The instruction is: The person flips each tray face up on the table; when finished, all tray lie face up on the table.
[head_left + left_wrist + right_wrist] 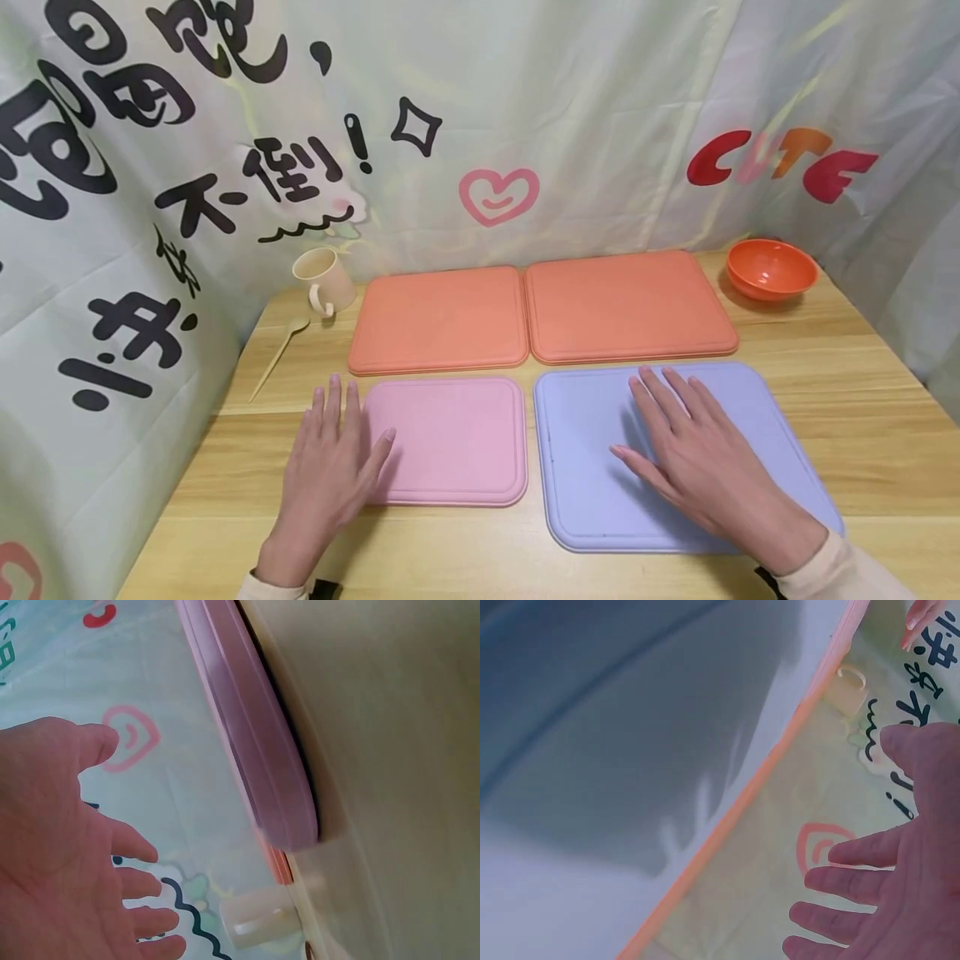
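Note:
My left hand (326,475) hovers beside the left edge of a pink rectangular lid-like board (450,442), fingers extended and holding nothing. In the left wrist view its palm (45,832) shows bare, apart from the thick pink rim (262,735). Above a larger blue board (585,467) hangs my right hand (701,458), its fingers spread and its shadow falling on the blue surface. The right wrist view shows that palm (930,877) with nothing in it. Two orange boards, a left one (442,321) and a right one (630,308), lie side by side behind.
A beige mug (326,279) stands at the back left, with a beige spoon (279,358) lying in front of it. At the back right sits an orange bowl (771,271). Printed cloth (600,108) hangs behind the wooden table (465,558) and along its sides.

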Available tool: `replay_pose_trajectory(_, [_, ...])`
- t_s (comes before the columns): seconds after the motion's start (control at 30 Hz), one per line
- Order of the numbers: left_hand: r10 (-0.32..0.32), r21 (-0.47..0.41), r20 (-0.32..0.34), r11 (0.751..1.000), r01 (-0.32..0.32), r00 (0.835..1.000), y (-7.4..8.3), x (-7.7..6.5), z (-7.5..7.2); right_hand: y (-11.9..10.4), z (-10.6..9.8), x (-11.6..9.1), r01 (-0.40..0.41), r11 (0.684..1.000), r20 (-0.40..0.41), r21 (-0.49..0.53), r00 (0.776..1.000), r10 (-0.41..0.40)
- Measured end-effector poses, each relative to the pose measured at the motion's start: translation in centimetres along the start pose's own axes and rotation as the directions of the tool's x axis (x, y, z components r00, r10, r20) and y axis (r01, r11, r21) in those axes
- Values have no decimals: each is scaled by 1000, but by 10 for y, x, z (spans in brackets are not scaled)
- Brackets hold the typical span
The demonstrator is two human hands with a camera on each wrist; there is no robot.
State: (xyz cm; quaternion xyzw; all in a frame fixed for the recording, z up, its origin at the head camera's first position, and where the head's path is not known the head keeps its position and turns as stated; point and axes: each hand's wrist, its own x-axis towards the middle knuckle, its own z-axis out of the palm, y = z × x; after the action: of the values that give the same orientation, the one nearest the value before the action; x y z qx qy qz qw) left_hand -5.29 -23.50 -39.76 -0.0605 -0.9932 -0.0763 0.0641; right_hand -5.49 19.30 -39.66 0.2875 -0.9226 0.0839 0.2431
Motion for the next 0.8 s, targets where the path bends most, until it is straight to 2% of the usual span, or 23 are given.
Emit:
replay_pose_trajectory(0.33, [-31, -41, 38, 999, 33, 999, -15, 1, -4, -9, 8, 20, 51, 999, 119, 18, 992, -52])
replay_pose_trajectory(0.57, [-68, -98, 90, 992, 77, 994, -21, 4, -6, -17, 18, 34, 93, 996, 214, 16, 972, -95])
replay_pose_trajectory(0.8, [-72, -102, 96, 991, 82, 993, -26, 7, -5, -27, 28, 48, 136, 990, 273, 45, 951, -143])
